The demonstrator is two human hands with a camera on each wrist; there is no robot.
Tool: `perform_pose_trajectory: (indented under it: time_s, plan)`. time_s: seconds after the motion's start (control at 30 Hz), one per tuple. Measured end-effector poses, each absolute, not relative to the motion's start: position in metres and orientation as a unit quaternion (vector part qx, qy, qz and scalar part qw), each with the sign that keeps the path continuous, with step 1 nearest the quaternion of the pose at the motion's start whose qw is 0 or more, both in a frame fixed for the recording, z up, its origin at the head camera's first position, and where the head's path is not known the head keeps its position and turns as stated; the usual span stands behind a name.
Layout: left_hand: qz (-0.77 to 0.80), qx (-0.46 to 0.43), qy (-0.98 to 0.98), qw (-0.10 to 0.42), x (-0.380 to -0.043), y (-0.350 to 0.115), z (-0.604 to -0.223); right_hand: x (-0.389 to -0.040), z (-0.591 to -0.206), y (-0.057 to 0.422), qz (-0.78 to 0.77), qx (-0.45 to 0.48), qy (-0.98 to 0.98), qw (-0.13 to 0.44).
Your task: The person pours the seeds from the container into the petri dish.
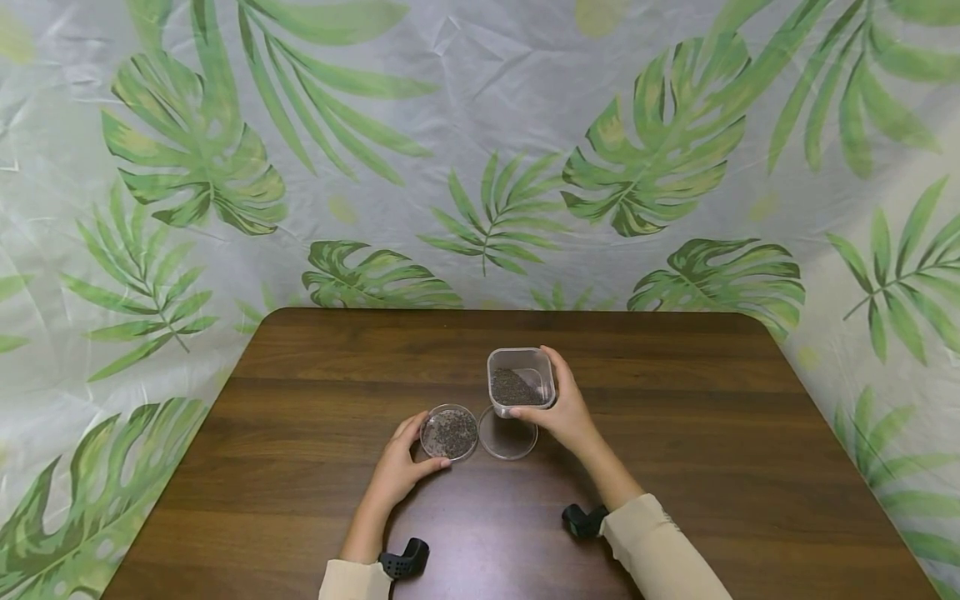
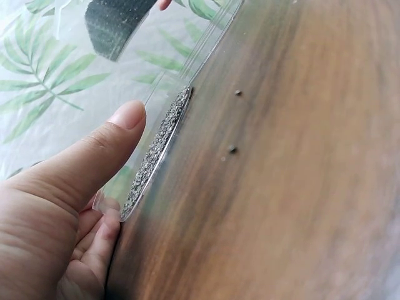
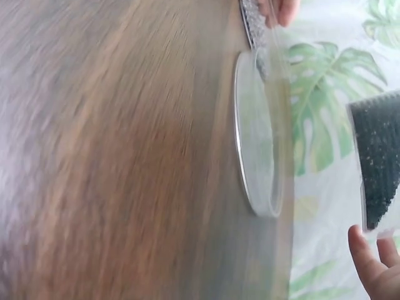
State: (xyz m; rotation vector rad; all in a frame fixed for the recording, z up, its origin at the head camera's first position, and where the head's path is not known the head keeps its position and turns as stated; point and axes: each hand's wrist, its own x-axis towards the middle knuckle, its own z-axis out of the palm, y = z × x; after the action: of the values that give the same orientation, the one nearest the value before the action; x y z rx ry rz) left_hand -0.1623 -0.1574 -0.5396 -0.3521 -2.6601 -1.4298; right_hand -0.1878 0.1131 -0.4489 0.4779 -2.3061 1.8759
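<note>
A square clear plastic container (image 1: 521, 379) with small dark grains, perhaps seeds, heaped on its left side is held up by my right hand (image 1: 566, 408). Its thumb lies along the near side and the fingers curl round the right side. The right wrist view shows the container (image 3: 378, 162) tilted, raised off the table. My left hand (image 1: 401, 462) grips a round petri dish (image 1: 448, 432) between thumb and fingers; similar dark grains (image 2: 156, 150) cover part of its bottom. An empty round clear dish or lid (image 1: 508, 435) lies against the petri dish, partly beneath the container.
The brown wooden table (image 1: 712, 433) reaches back to a leaf-patterned cloth (image 1: 495, 108). Two stray dark grains (image 2: 232, 149) lie on the tabletop near the left hand. A black wrist device (image 1: 405, 558) sits on each wrist.
</note>
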Motion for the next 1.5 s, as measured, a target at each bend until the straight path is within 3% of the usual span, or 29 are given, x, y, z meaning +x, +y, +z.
perform_pose_trajectory:
  time_s: [1.5]
  plan:
    - [-0.463, -0.115, -0.878, 0.047, -0.162, -0.157, -0.539, -0.186, -0.479, 0.2, 0.579, 0.063, -0.81, 0.065]
